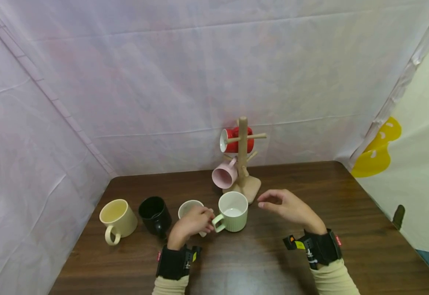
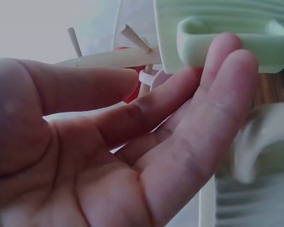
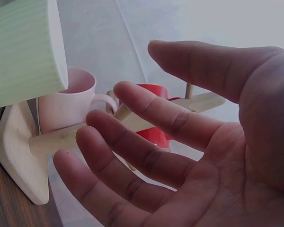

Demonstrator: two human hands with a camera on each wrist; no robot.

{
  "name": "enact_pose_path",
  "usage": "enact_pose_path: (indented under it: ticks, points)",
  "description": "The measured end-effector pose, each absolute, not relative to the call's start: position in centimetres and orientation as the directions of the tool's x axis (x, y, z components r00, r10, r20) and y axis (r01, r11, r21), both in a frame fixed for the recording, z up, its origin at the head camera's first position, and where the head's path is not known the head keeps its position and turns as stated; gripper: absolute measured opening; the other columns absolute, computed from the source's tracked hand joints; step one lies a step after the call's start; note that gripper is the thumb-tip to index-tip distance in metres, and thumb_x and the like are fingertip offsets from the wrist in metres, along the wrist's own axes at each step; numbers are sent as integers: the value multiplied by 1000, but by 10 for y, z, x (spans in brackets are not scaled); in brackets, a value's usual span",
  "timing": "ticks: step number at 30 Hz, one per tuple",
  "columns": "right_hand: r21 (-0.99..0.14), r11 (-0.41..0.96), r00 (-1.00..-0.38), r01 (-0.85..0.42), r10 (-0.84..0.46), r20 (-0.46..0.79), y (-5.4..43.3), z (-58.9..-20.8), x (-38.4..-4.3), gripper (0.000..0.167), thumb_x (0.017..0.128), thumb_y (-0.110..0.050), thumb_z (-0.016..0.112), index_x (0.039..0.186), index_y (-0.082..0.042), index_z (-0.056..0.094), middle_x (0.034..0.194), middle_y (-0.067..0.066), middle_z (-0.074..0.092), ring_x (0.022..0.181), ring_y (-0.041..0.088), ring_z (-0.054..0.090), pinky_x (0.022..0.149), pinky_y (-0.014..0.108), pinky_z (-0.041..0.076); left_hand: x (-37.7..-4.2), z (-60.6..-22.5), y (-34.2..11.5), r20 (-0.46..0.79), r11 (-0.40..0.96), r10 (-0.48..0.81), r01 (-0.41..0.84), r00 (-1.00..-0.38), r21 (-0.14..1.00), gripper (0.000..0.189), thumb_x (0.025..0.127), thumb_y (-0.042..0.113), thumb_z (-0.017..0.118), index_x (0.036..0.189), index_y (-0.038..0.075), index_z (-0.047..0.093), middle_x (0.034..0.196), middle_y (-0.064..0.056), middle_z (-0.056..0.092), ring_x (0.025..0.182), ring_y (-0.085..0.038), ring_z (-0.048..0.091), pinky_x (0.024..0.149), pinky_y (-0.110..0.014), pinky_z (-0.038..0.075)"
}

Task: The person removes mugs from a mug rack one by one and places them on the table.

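The left hand (image 1: 194, 221) could bump the green mug (image 1: 238, 221) and tip it, because its loosely bent fingers, thumb apart, are right by the handle (image 2: 194, 49); I can't tell if they touch. It could knock the pale mug (image 1: 187, 207) under it too. The right hand (image 1: 292, 209) is spread and holds nothing. The green mug stands upright on the brown surface (image 1: 251, 262), just below the middle of the head view. It's light green with thin ridges, and white inside.

Dressed in cream sleeves (image 1: 335, 279), fitted on both sides with black wrist straps (image 1: 323, 248) bearing red tags (image 1: 337, 240), yellow-green labels (image 1: 300, 245), white markings (image 1: 311, 257).
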State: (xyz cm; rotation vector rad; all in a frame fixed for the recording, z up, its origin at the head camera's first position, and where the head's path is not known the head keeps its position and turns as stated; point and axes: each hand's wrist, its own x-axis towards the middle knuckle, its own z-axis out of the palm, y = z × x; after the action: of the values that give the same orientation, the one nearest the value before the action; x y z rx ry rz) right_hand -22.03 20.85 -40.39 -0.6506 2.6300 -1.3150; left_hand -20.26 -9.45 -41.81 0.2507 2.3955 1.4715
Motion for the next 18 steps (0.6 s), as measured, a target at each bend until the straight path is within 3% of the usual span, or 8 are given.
enact_pose_path:
  ticks: [9, 18]
  points:
    - [-784, 532, -900, -320, -430, 76, 208, -406, -221, 19, 96, -31, 66, 107, -17, 71, 106, -2, 70, 101, 17, 62, 84, 35, 51, -203, -410, -100, -129, 463, 278, 15, -952, 886, 33, 104, 13, 47, 94, -14, 64, 80, -19, 67, 69, -23, 67, 69, -41, 59]
    - [-775, 531, -895, -342, -436, 95, 208, -407, -221, 18, 95, -31, 67, 106, -17, 71, 104, -3, 71, 100, 17, 62, 85, 37, 50, -208, -412, -103, -73, 505, 182, 30, -981, 863, 28, 102, 20, 55, 93, -2, 68, 83, -12, 68, 72, -21, 67, 65, -31, 56]
